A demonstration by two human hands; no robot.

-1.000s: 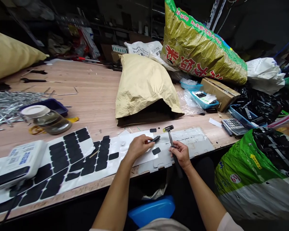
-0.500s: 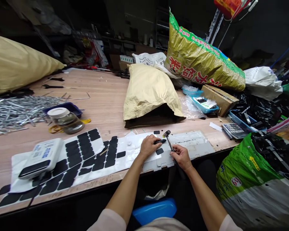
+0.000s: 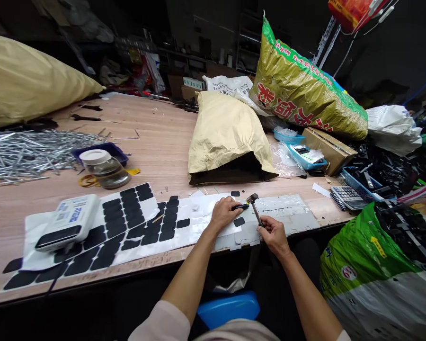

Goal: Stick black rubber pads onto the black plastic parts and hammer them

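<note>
My left hand [image 3: 224, 213] is closed around a slim black piece [image 3: 240, 207], holding it low over the light grey board [image 3: 291, 220] at the table's front edge. In my right hand [image 3: 274, 234] is a small hammer [image 3: 257, 214], gripped by its metal handle. Its head is just above the tip of the black piece; whether they touch I cannot tell. A rounded black pad [image 3: 239, 221] lies beneath my left hand, and a smaller black pad [image 3: 235, 193] lies behind it.
Behind my hands a paper sack [image 3: 230, 132] gapes toward me. White sheets with black pads [image 3: 168, 222], a white scale [image 3: 69, 220], a jar [image 3: 106, 170] and metal rods [image 3: 31, 154] lie leftward. A calculator [image 3: 348, 196] and a green bag [image 3: 355, 251] are at right.
The whole view has shifted slightly, so things sit a little further right. My hands, the hammer and the black piece keep nearly the same positions relative to each other.
</note>
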